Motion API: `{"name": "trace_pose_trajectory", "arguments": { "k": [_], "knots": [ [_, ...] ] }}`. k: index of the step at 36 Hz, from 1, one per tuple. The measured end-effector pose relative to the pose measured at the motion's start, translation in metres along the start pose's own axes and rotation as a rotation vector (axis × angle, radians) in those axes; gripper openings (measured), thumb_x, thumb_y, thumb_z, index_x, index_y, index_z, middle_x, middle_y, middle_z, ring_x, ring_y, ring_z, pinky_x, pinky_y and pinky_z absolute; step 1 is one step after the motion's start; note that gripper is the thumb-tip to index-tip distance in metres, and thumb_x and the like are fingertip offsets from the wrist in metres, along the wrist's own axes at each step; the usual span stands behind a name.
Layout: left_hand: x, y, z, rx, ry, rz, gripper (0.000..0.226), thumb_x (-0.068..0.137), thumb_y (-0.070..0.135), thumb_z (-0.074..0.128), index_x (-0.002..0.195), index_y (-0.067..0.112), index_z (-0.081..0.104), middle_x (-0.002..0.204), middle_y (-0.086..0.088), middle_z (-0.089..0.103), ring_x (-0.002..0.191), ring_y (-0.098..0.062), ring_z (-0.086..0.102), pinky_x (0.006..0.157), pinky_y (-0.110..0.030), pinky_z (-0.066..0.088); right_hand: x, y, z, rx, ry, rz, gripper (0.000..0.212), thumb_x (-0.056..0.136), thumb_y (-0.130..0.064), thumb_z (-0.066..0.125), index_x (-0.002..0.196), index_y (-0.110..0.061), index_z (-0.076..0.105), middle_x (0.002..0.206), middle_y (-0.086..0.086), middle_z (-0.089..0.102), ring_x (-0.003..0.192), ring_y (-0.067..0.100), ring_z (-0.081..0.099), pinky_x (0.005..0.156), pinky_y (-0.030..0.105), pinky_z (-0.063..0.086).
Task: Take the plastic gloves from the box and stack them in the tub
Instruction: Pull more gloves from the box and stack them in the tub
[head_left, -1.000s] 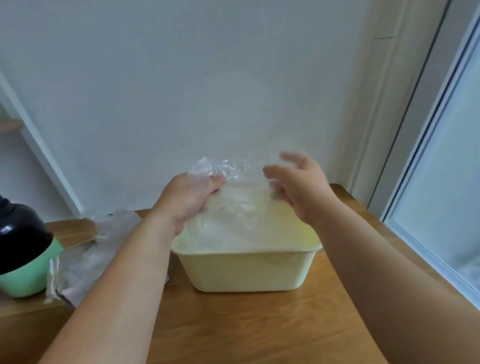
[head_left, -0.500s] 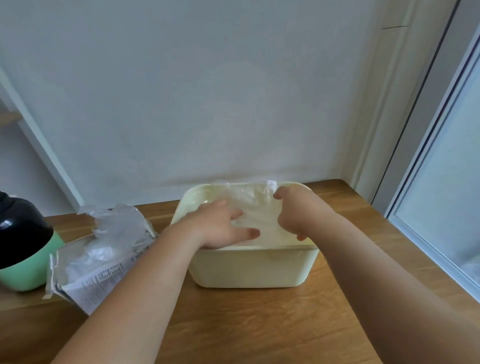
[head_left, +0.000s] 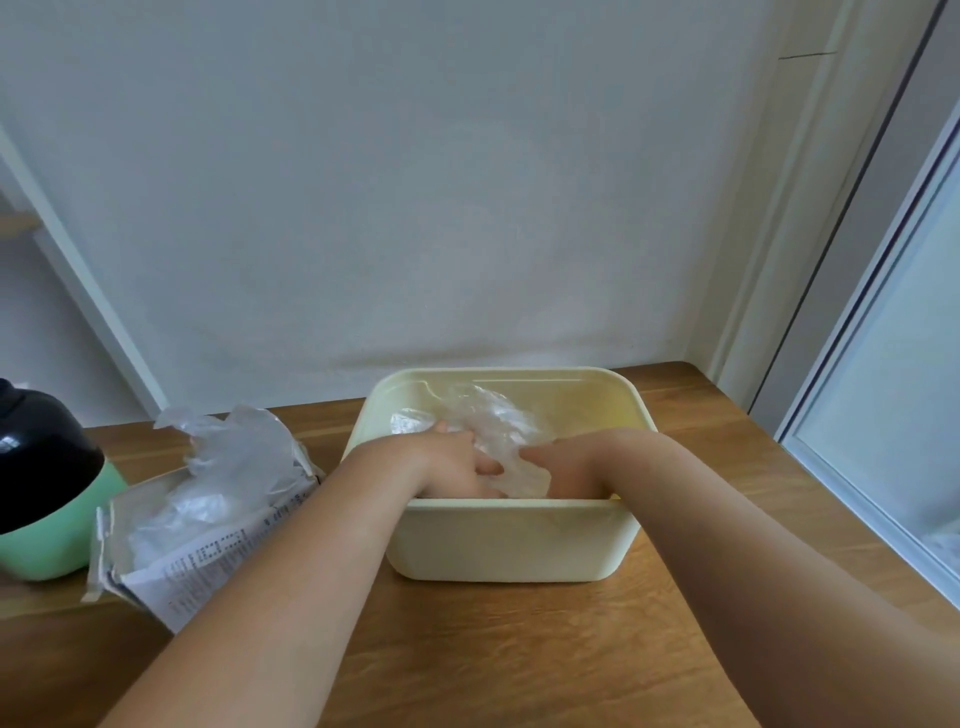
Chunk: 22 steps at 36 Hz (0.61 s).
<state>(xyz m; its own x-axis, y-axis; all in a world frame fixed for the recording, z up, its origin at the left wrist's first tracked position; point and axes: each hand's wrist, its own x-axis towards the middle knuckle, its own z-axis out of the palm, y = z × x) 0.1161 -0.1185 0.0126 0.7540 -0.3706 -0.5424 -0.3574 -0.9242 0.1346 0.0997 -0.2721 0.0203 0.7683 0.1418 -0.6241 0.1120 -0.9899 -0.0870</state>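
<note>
A pale yellow tub stands on the wooden table, with crumpled clear plastic gloves inside it. Both my hands are down in the tub on the gloves. My left hand lies on the pile with its fingers stretched to the right, pressing the plastic. My right hand reaches in from the right and touches the same pile; the tub's near wall hides most of its fingers. The torn-open glove box lies left of the tub, with more clear gloves sticking out of its top.
A mint-green container with a black lid stands at the far left, beside the box. The white wall runs right behind the tub. A window frame borders the table on the right. Bare wood stretches in front of the tub.
Both hands came down from above the tub, carrying a clear glove, and are now low inside it on the pile. The view also tilted downward.
</note>
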Motion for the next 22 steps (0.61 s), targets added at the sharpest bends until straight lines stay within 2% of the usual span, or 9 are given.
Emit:
{"name": "trace_pose_trajectory", "arguments": {
  "k": [2, 5, 7, 9, 11, 14, 17, 19, 22],
  "knots": [
    [-0.004, 0.002, -0.001, -0.053, 0.061, 0.011, 0.053, 0.097, 0.050, 0.043, 0.147, 0.038, 0.033, 0.161, 0.005, 0.011, 0.149, -0.020, -0.005, 0.116, -0.045, 0.013, 0.000, 0.000, 0.000, 0.004, -0.001, -0.003, 0.082, 0.090, -0.034, 0.056, 0.152, -0.030, 0.003, 0.158, 0.002, 0.018, 0.141, 0.026, 0.025, 0.112, 0.041, 0.028],
    [-0.014, -0.001, -0.003, -0.179, 0.276, 0.031, 0.054, 0.092, 0.058, 0.049, 0.141, 0.036, 0.045, 0.158, 0.007, 0.025, 0.147, -0.019, 0.016, 0.114, -0.038, 0.021, 0.000, -0.001, 0.000, 0.034, 0.141, -0.038, 0.076, 0.094, -0.032, 0.052, 0.152, -0.026, 0.005, 0.159, 0.001, 0.016, 0.144, 0.024, 0.020, 0.115, 0.039, 0.022],
    [-0.023, -0.007, -0.004, -0.309, 0.439, 0.059, 0.044, 0.090, 0.056, 0.052, 0.129, 0.036, 0.058, 0.146, 0.010, 0.044, 0.134, -0.014, 0.040, 0.103, -0.028, 0.033, -0.006, -0.003, -0.002, 0.103, 0.260, -0.075, 0.075, 0.092, -0.036, 0.055, 0.152, -0.026, 0.010, 0.158, -0.001, 0.016, 0.145, 0.022, 0.015, 0.116, 0.037, 0.021],
    [-0.033, -0.015, -0.006, -0.391, 0.606, 0.072, 0.032, 0.090, 0.051, 0.055, 0.116, 0.035, 0.066, 0.131, 0.014, 0.057, 0.123, -0.010, 0.050, 0.096, -0.025, 0.038, -0.014, -0.007, -0.006, 0.191, 0.380, -0.122, 0.073, 0.091, -0.037, 0.057, 0.151, -0.028, 0.017, 0.156, -0.005, 0.024, 0.143, 0.020, 0.021, 0.111, 0.032, 0.024],
    [-0.045, -0.025, -0.005, -0.419, 0.758, 0.064, 0.025, 0.091, 0.045, 0.057, 0.110, 0.033, 0.068, 0.123, 0.016, 0.060, 0.120, -0.007, 0.051, 0.092, -0.023, 0.038, -0.021, -0.018, -0.009, 0.248, 0.504, -0.176, 0.067, 0.091, -0.037, 0.056, 0.149, -0.029, 0.023, 0.151, -0.006, 0.034, 0.136, 0.017, 0.034, 0.104, 0.027, 0.029],
    [-0.063, -0.042, 0.000, -0.478, 0.927, 0.023, 0.024, 0.091, 0.039, 0.060, 0.113, 0.032, 0.068, 0.122, 0.014, 0.059, 0.117, -0.006, 0.051, 0.087, -0.019, 0.034, -0.023, -0.041, -0.010, 0.289, 0.633, -0.250, 0.061, 0.092, -0.041, 0.053, 0.146, -0.034, 0.027, 0.148, -0.009, 0.038, 0.132, 0.013, 0.040, 0.106, 0.028, 0.031],
    [-0.081, -0.065, 0.010, -0.519, 1.067, -0.037, 0.027, 0.092, 0.032, 0.061, 0.118, 0.027, 0.066, 0.122, 0.013, 0.058, 0.111, -0.002, 0.051, 0.082, -0.008, 0.030, -0.019, -0.069, -0.009, 0.326, 0.665, -0.359, 0.057, 0.093, -0.038, 0.053, 0.146, -0.031, 0.030, 0.147, -0.011, 0.039, 0.131, 0.010, 0.040, 0.084, 0.011, 0.025],
    [-0.091, -0.078, 0.017, -0.520, 1.137, -0.076, 0.028, 0.092, 0.030, 0.061, 0.120, 0.026, 0.065, 0.120, 0.015, 0.058, 0.105, 0.003, 0.047, 0.078, 0.000, 0.028, -0.014, -0.086, -0.008, 0.369, 0.679, -0.438, 0.056, 0.094, -0.034, 0.054, 0.145, -0.028, 0.032, 0.145, -0.008, 0.042, 0.129, 0.011, 0.042, 0.081, 0.012, 0.026],
    [-0.105, -0.102, 0.030, -0.519, 1.225, -0.152, 0.032, 0.091, 0.026, 0.064, 0.123, 0.024, 0.064, 0.124, 0.011, 0.056, 0.115, -0.004, 0.047, 0.094, -0.013, 0.033, -0.007, -0.115, -0.008, 0.402, 0.675, -0.543, 0.055, 0.093, -0.030, 0.056, 0.144, -0.025, 0.035, 0.144, -0.005, 0.043, 0.131, 0.011, 0.040, 0.086, 0.010, 0.025]
  ]
}}
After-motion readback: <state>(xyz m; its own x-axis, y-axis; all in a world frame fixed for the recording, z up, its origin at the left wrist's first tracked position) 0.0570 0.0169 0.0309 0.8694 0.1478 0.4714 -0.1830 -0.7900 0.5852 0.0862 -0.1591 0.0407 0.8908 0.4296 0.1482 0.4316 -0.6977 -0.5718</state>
